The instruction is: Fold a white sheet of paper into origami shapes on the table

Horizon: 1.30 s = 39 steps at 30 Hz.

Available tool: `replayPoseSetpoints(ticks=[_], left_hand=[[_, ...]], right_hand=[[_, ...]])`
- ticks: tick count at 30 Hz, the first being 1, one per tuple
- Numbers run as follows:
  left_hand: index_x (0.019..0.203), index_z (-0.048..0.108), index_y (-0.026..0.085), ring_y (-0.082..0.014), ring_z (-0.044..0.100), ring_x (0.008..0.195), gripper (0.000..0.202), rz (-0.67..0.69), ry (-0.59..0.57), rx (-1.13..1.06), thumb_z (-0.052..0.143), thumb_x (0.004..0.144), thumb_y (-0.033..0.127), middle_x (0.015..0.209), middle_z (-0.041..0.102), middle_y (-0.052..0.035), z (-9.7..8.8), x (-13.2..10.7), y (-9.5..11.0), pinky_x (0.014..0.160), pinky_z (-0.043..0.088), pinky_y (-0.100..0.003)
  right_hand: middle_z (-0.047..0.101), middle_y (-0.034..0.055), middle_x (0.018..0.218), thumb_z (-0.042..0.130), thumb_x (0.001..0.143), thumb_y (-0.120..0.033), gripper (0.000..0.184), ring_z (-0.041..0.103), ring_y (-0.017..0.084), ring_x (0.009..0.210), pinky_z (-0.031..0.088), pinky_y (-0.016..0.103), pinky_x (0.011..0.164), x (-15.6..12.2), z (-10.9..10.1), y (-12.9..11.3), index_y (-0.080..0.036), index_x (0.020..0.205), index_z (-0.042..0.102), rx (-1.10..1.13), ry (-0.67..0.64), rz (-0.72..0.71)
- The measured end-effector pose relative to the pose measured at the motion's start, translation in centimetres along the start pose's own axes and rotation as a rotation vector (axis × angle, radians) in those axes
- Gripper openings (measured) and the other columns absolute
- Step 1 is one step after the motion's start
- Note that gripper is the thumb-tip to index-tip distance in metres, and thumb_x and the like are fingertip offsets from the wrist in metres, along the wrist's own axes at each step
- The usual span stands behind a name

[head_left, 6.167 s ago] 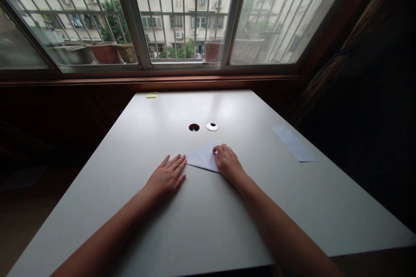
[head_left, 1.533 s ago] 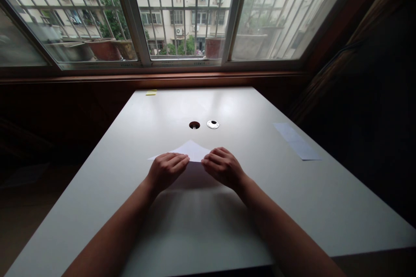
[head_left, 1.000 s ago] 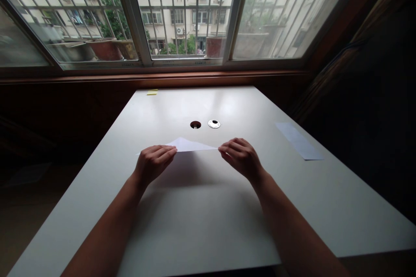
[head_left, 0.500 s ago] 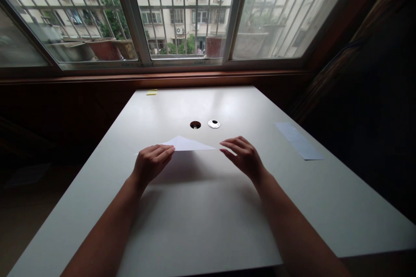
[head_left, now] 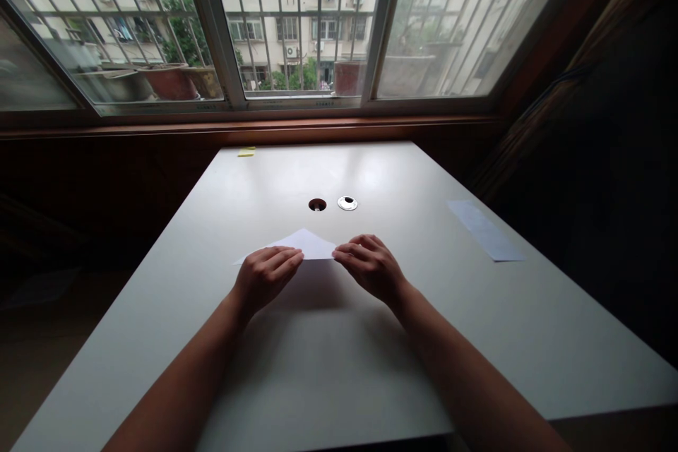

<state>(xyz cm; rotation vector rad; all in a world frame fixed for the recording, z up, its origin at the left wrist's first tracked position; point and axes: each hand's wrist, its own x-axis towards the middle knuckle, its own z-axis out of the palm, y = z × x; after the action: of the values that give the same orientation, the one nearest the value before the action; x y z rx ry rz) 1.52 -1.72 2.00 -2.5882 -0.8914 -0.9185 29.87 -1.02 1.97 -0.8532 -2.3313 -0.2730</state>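
Note:
A white sheet of paper (head_left: 312,246), folded to a triangle with its peak pointing away from me, is held just above the white table (head_left: 328,381). My left hand (head_left: 269,274) pinches it along the near straight edge, left of the middle. At the right part of that same edge, my right hand (head_left: 371,263) is closed on the paper between thumb and fingers. A thin left corner shows past my left hand; the right corner is hidden behind my right hand. A shadow falls on the table below the paper.
A paper strip (head_left: 484,229) lies near the table's right edge. Beyond the paper are a round cable hole (head_left: 317,205) and its silver cover (head_left: 347,203). A yellow sticky note (head_left: 246,152) is at the far left corner. Behind the table is a barred window (head_left: 296,28).
My right hand, apart from the paper's right tip before, has moved left and taken hold of it. My left hand and the paper have shifted right and slightly nearer.

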Motion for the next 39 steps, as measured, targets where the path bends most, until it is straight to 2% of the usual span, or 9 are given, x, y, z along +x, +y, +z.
replayPoseSetpoints(ticks=[6,10,14,20,26,32,34,39], left_hand=[[0.114,0.065,0.023,-0.0204,0.07,0.099,0.026,0.021,0.001,-0.021,0.056,0.092,0.014,0.107,0.074,-0.0049,0.6,0.3,1.1,0.084,0.057,-0.036],[0.116,0.064,0.022,-0.0208,0.069,0.101,0.029,0.047,-0.012,-0.024,0.057,0.09,0.012,0.11,0.074,-0.0049,0.8,0.6,1.8,0.084,0.057,-0.036],[0.115,0.064,0.023,-0.0193,0.07,0.099,0.029,0.037,0.02,-0.023,0.056,0.089,0.012,0.108,0.074,-0.0046,0.8,0.7,1.9,0.085,0.057,-0.035],[0.11,0.066,0.024,-0.0179,0.071,0.095,0.026,0.027,0.06,-0.021,0.058,0.087,0.013,0.104,0.075,-0.0024,0.6,0.5,1.4,0.081,0.058,-0.033],[0.11,0.066,0.025,-0.0175,0.071,0.092,0.028,-0.006,0.069,0.025,0.059,0.086,0.013,0.103,0.076,-0.001,-0.3,0.2,0.1,0.079,0.057,-0.032],[0.109,0.068,0.025,-0.018,0.071,0.094,0.026,-0.1,0.105,0.085,0.059,0.088,0.013,0.103,0.075,-0.0011,-1.5,-0.6,-2.3,0.079,0.056,-0.031],[0.11,0.069,0.025,-0.0181,0.071,0.094,0.027,-0.158,0.149,0.1,0.059,0.088,0.013,0.104,0.075,-0.0013,-1.7,-1.0,-3.0,0.08,0.056,-0.031],[0.108,0.07,0.025,-0.0192,0.07,0.091,0.024,-0.324,0.246,0.075,0.061,0.088,0.016,0.1,0.076,-0.0018,-1.1,-1.6,-3.5,0.08,0.055,-0.032]], right_hand=[[0.072,0.0039,0.105,0.059,0.092,-0.018,0.02,0.057,0.021,0.096,0.042,0.04,0.088,1.0,-0.1,-1.6,-0.025,0.109,0.067,-0.016,-0.004,-0.019],[0.071,0.0044,0.105,0.055,0.093,-0.014,0.022,0.057,0.02,0.093,0.042,0.038,0.086,1.4,0.4,-3.0,-0.022,0.11,0.066,-0.015,-0.037,-0.066],[0.071,0.0054,0.101,0.055,0.093,-0.014,0.022,0.057,0.02,0.09,0.042,0.037,0.083,1.2,0.5,-3.0,-0.022,0.11,0.066,-0.025,-0.016,-0.047],[0.072,0.0043,0.101,0.056,0.091,-0.013,0.024,0.057,0.021,0.09,0.042,0.038,0.083,0.8,0.2,-2.3,-0.024,0.109,0.067,-0.019,0.015,-0.022],[0.073,0.0019,0.101,0.06,0.089,-0.013,0.024,0.056,0.021,0.088,0.042,0.039,0.083,-0.1,-0.5,-0.3,-0.026,0.108,0.069,-0.056,0.081,0.051],[0.074,0.0028,0.099,0.062,0.088,-0.015,0.022,0.058,0.023,0.089,0.042,0.04,0.082,-1.2,-1.3,1.9,-0.026,0.105,0.071,-0.097,0.165,0.151],[0.074,0.0035,0.097,0.062,0.089,-0.014,0.021,0.059,0.023,0.088,0.043,0.04,0.082,-1.6,-1.6,2.6,-0.026,0.104,0.071,-0.098,0.202,0.199],[0.072,0.0062,0.092,0.062,0.09,-0.021,0.014,0.062,0.022,0.084,0.048,0.04,0.081,-1.8,-2.2,3.2,-0.024,0.097,0.073,0.035,0.372,0.396]])
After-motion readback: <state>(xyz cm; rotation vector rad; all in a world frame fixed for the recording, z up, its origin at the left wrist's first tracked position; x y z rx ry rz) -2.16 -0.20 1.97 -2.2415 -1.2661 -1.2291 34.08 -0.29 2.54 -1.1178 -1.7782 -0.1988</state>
